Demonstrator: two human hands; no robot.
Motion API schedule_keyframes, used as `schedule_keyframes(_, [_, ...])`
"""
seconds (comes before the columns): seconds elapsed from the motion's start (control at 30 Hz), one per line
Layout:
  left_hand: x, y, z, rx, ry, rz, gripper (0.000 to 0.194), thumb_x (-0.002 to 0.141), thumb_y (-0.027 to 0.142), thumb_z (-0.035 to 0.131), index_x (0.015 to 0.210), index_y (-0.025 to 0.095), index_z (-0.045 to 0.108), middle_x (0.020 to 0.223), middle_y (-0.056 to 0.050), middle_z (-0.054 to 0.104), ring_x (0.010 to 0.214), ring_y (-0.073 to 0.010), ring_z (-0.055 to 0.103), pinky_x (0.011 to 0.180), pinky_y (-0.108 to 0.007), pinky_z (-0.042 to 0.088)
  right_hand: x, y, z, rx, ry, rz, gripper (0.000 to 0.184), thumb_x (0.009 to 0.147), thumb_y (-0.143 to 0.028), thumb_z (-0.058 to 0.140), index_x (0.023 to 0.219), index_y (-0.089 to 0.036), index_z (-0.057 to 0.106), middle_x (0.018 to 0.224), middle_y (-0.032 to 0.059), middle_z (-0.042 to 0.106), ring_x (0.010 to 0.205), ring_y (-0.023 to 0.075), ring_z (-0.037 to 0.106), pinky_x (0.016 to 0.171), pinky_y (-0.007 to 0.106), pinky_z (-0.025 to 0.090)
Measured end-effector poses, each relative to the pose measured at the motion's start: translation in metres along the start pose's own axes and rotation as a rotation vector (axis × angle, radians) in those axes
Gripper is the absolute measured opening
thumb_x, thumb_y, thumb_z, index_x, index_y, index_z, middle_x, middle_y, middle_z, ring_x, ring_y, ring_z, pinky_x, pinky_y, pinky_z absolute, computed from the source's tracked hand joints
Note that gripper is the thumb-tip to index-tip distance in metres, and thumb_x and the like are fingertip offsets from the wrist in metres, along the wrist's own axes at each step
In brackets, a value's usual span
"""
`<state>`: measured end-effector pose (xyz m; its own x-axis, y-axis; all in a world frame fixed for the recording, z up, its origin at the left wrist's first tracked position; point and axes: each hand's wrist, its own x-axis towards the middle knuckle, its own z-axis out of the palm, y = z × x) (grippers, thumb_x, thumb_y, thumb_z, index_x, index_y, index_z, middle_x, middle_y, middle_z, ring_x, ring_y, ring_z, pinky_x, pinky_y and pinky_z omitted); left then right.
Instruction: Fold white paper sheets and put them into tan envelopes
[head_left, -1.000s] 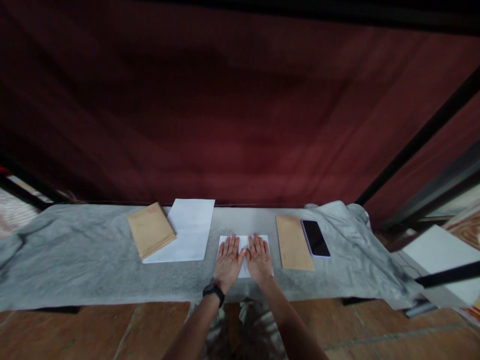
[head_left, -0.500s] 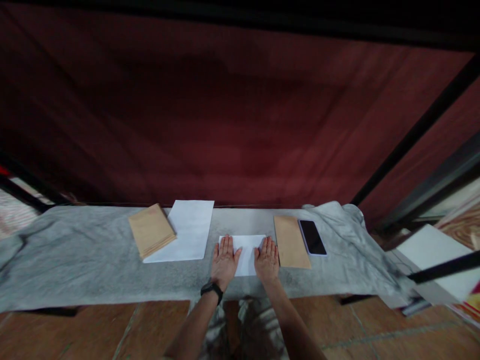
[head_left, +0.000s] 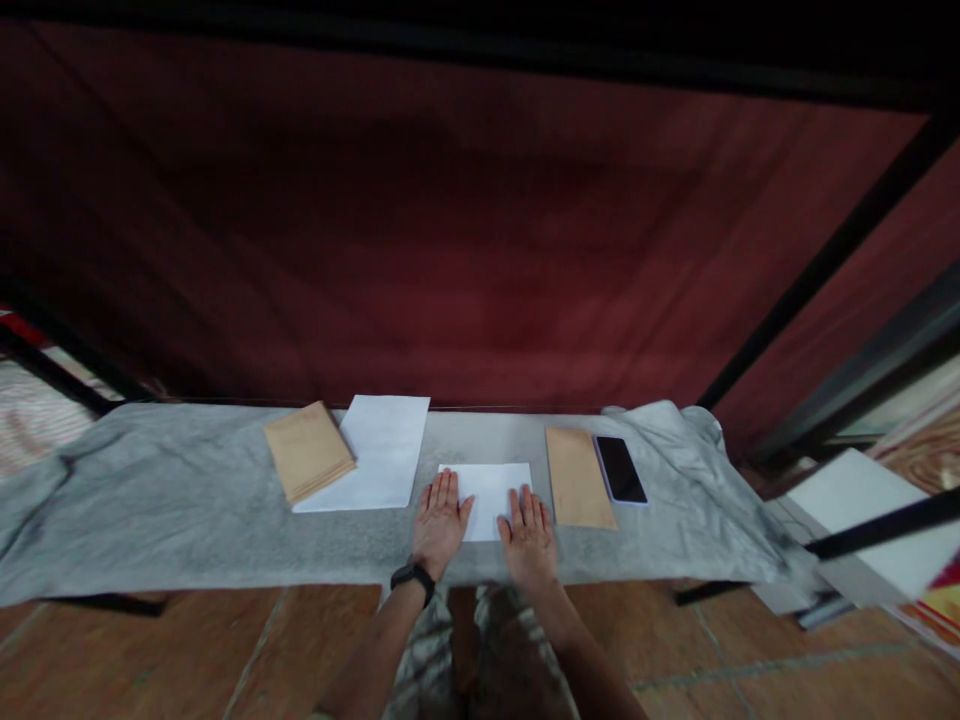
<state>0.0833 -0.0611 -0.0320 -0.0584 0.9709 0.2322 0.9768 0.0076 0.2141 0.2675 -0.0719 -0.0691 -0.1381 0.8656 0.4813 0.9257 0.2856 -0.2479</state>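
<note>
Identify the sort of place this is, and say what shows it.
Probably an improvised paper-handling workspace, perhaps in a home: a grey cloth covers a long, narrow surface, white paper and a brown stack lie on it, and the floor is tiled.

Black wristwatch (head_left: 412, 578), mottled greyish legwear (head_left: 513, 640)

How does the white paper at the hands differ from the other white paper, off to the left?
The small paper covers less area than the large paper. The left hand and right hand rest on the small paper, while a brown stack overlaps the large paper. Both papers are white and lie flat on the gray cloth.
</note>
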Motion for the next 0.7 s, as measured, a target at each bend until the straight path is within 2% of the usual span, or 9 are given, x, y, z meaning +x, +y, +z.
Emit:
schedule_keyframes(0.1, [-0.014,-0.008,-0.002,-0.001,0.012,-0.010,0.063,0.100,0.045,0.033,0.151,0.008,0.039,0.157,-0.017,0.038,0.148,-0.0281,0.032,0.121,-0.046,0.025,-0.005,0.006,-0.003,0.002,0.036,-0.006,0.055,0.103,-0.039,0.040,0.152,-0.012,0.040,0.154,0.0195,0.043,0.140,0.0310,0.045,0.113,0.050,0.035])
schedule_keyframes(0.23, [-0.019,-0.010,-0.007,0.015,0.012,-0.010,0.058,0.101,0.040,0.033,0.148,0.009,0.045,0.154,-0.017,0.043,0.147,-0.0291,0.034,0.121,-0.048,0.022,-0.013,0.010,-0.008,0.046,0.076,-0.019,0.055,0.104,-0.037,0.037,0.155,-0.016,0.033,0.154,0.0165,0.044,0.140,0.0291,0.045,0.114,0.050,0.033])
schedule_keyframes(0.3, [-0.009,-0.006,-0.013,0.013,-0.022,0.000,0.055,0.101,0.037,0.033,0.146,0.010,0.047,0.154,-0.016,0.045,0.146,-0.0284,0.035,0.122,-0.047,0.021,-0.018,0.012,-0.012,0.075,0.073,-0.048,0.055,0.105,-0.035,0.036,0.157,-0.018,0.029,0.154,0.0143,0.045,0.140,0.0275,0.044,0.115,0.049,0.032])
schedule_keyframes(0.43, [0.032,0.006,-0.028,-0.028,-0.179,0.039,0.050,0.099,0.026,0.036,0.145,0.010,0.047,0.152,-0.014,0.047,0.144,-0.0250,0.037,0.121,-0.041,0.020,-0.028,0.018,-0.019,0.099,0.073,-0.105,0.056,0.104,-0.030,0.035,0.158,-0.019,0.024,0.154,0.0115,0.046,0.140,0.0242,0.044,0.114,0.045,0.033])
schedule_keyframes(0.53, [0.059,0.010,-0.037,-0.059,-0.226,0.038,0.044,0.094,0.022,0.044,0.135,0.013,0.057,0.141,-0.015,0.057,0.133,-0.0269,0.049,0.115,-0.042,0.030,-0.034,0.019,-0.022,0.083,0.077,-0.115,0.057,0.103,-0.026,0.035,0.158,-0.019,0.023,0.152,0.0108,0.049,0.138,0.0229,0.047,0.113,0.042,0.034])
schedule_keyframes(0.6, [0.070,0.009,-0.040,-0.082,-0.252,0.034,0.039,0.089,0.022,0.051,0.126,0.015,0.063,0.133,-0.015,0.061,0.126,-0.0291,0.054,0.110,-0.044,0.035,-0.035,0.018,-0.023,0.075,0.081,-0.100,0.056,0.102,-0.024,0.035,0.158,-0.019,0.025,0.150,0.0113,0.051,0.136,0.0225,0.048,0.111,0.041,0.035])
schedule_keyframes(0.7, [0.075,0.002,-0.043,-0.131,-0.286,0.012,0.035,0.082,0.022,0.060,0.117,0.020,0.066,0.127,-0.013,0.064,0.123,-0.0299,0.055,0.107,-0.045,0.036,-0.035,0.015,-0.025,0.076,0.086,-0.075,0.055,0.102,-0.023,0.035,0.156,-0.017,0.029,0.149,0.0122,0.052,0.135,0.0222,0.049,0.111,0.041,0.035])
